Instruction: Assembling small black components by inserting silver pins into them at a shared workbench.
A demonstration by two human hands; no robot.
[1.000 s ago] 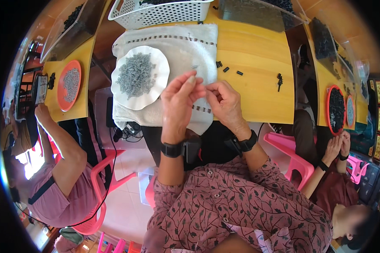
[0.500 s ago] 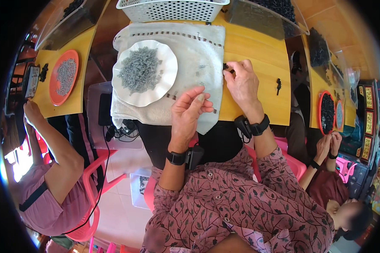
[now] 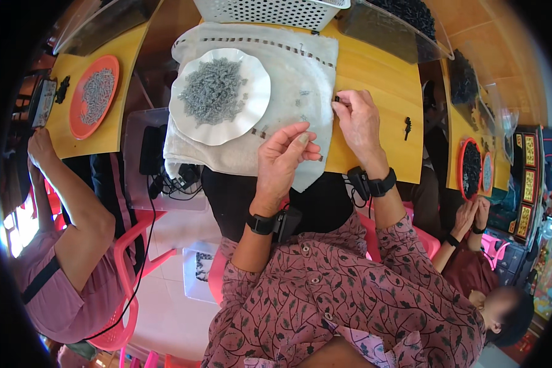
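Note:
My right hand [image 3: 359, 121] pinches a small black part [image 3: 337, 99] between thumb and fingertips, over the towel's right edge. Just below and to its left is my left hand [image 3: 282, 161], palm turned up. Its thumb presses against curled fingers, and whatever they hold is too small to make out. Beyond it, a white scalloped plate [image 3: 259, 92] carries a heap of small translucent grey pieces [image 3: 213, 89]. The plate rests on a whitish towel [image 3: 288, 61] with a dark dashed stripe. A few loose grey pieces [image 3: 304, 93] lie on the towel.
A black jointed part [image 3: 407, 128] lies on the yellow table [image 3: 383, 86] at right. At the back stand a white perforated basket [image 3: 270, 13] and a clear bin [image 3: 383, 34]. Co-workers sit on both sides, near an orange plate [image 3: 75, 113] and a red-rimmed tray [image 3: 462, 168].
The view has shifted a little, so the plate and towel appear farther right and higher. Both hands keep nearly the same pose, the right still pinching the black part.

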